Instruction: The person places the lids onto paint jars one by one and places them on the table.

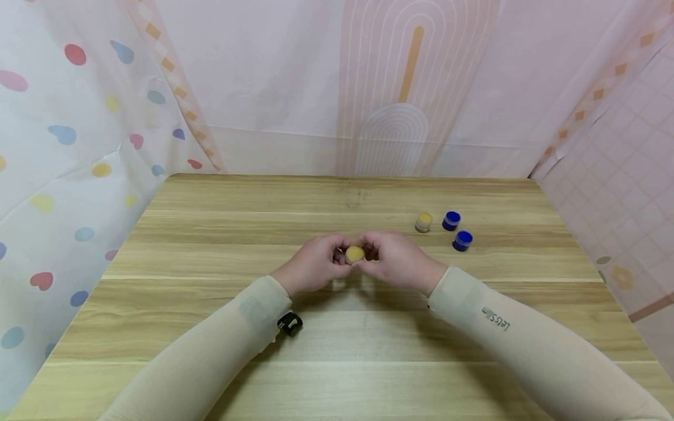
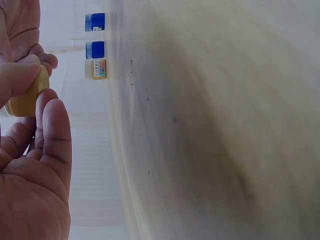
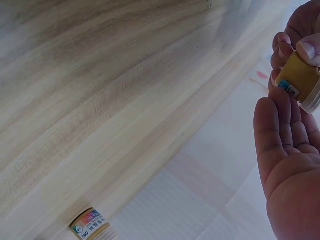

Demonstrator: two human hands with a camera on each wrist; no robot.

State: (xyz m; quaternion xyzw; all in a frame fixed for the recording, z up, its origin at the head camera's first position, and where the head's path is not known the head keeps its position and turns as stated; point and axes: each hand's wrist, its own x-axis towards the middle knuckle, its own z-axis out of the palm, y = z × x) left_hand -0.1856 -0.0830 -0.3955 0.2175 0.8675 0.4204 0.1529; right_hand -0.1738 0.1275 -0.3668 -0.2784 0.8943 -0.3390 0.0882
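Observation:
A small yellow paint jar [image 1: 355, 254] with a clear lid is held just above the table, between both hands, in the head view. My left hand [image 1: 318, 263] grips it from the left, and my right hand [image 1: 392, 260] pinches it from the right. Thumb and fingers surround the yellow jar [image 2: 25, 102] in the left wrist view. Part of a printed label shows on the jar [image 3: 296, 80] in the right wrist view; the hands cover much of the rest.
Right of the hands, another yellow paint jar [image 1: 423, 223] stands beside two blue paint jars [image 1: 451, 220]. The wooden table [image 1: 253, 199] ends against patterned cloth [image 1: 274, 88] at the back and sides. A black device [image 1: 289, 323] is at the left wrist.

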